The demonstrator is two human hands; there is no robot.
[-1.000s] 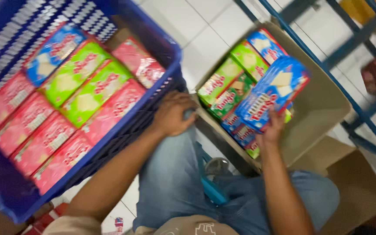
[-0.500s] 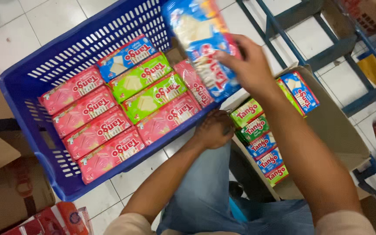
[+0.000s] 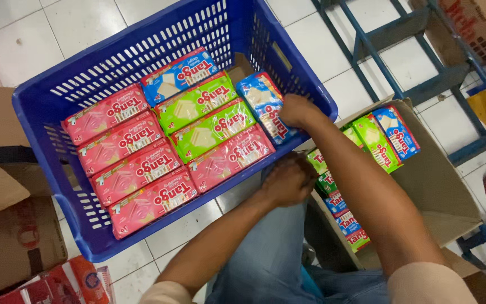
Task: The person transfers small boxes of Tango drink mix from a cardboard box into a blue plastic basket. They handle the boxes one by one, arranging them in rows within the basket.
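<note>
A blue plastic basket [image 3: 46, 141] stands on the tiled floor, filled with flat wafer packs: several pink ones [image 3: 136, 169] on the left, two green ones [image 3: 209, 126] in the middle and a blue one [image 3: 178, 76] at the far side. My right hand [image 3: 298, 111] reaches into the basket's right end and grips a blue wafer pack [image 3: 262, 104], which lies against the basket's wall beside the green packs. My left hand [image 3: 288, 180] is curled over the basket's near rim, above my knee.
An open cardboard box [image 3: 440, 186] to my right holds more green and blue packs [image 3: 383, 138] standing on edge. A blue metal rack frame [image 3: 423, 84] stands beyond it. Cardboard boxes [image 3: 12, 236] and red packs [image 3: 68, 284] lie at the left.
My right hand carried the blue pack from the cardboard box over to the basket and lowered it into the right end. My left hand stayed on the basket's rim.
</note>
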